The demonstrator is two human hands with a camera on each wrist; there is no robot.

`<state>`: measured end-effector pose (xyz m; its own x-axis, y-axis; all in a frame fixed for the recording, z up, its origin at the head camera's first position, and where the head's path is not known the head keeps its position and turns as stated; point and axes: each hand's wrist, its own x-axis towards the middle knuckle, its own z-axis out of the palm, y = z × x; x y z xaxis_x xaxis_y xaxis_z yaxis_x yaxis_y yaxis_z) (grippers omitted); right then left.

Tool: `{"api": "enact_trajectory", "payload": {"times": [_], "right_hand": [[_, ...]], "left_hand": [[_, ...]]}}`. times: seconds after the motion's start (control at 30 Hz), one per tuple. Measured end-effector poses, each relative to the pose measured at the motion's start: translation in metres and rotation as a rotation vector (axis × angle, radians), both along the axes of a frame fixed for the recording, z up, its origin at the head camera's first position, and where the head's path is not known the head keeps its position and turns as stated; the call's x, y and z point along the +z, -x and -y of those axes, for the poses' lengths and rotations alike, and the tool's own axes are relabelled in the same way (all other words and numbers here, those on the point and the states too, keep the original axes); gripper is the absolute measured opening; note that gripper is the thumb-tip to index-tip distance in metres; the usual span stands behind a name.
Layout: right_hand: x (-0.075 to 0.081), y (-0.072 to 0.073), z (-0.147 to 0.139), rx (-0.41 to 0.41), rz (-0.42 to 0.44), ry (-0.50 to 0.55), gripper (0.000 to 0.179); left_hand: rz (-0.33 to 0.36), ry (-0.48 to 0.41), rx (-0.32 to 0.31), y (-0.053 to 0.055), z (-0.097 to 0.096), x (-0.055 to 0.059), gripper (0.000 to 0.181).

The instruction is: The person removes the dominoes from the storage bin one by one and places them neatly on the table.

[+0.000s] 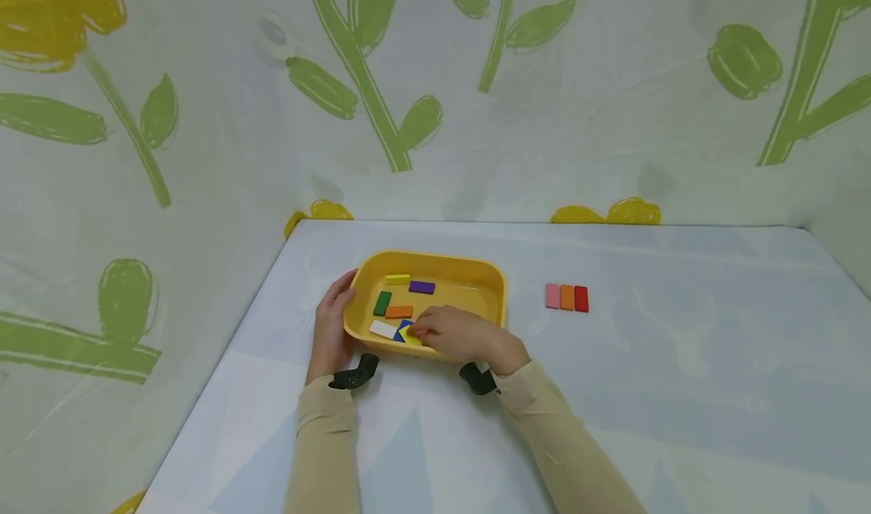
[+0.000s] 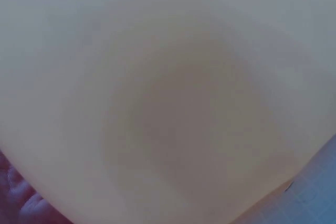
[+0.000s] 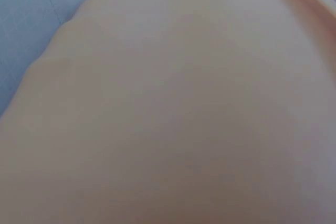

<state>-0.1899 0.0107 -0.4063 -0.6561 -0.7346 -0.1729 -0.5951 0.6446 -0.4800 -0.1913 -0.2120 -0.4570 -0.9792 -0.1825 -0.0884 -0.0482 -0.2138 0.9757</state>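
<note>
A yellow plastic tray sits on the table, and my left hand grips its left end, thumb at the rim. My right hand reaches over the near rim with fingers bent down among the blocks. Its fingertips are at a yellow block, which lies across a blue block. A small reddish patch shows at those fingertips; whether they pinch a block is hidden. Also inside are a white block, orange block, green block, purple block and another yellow block.
Right of the tray, a pink block, an orange block and a red block stand side by side on the pale table. Flower-patterned walls rise behind and at the left. Blurred pale surfaces fill most of both wrist views.
</note>
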Motion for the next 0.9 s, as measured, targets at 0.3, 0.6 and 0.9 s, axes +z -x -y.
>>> {"api": "enact_trajectory", "payload": {"times": [0.3, 0.6, 0.9], "right_hand": [[0.0015, -0.0012, 0.0002, -0.052, 0.048, -0.046, 0.031], [0.0021, -0.0005, -0.0004, -0.064, 0.101, -0.020, 0.027], [-0.0008, 0.0051, -0.0047, -0.043, 0.139, 0.071, 0.019]], "left_hand": [[-0.004, 0.015, 0.010, 0.0005, -0.0005, -0.0015, 0.035], [0.005, 0.019, 0.010, 0.0002, -0.0011, 0.0003, 0.034], [0.008, 0.016, 0.011, 0.0006, -0.0007, -0.0015, 0.035]]}}
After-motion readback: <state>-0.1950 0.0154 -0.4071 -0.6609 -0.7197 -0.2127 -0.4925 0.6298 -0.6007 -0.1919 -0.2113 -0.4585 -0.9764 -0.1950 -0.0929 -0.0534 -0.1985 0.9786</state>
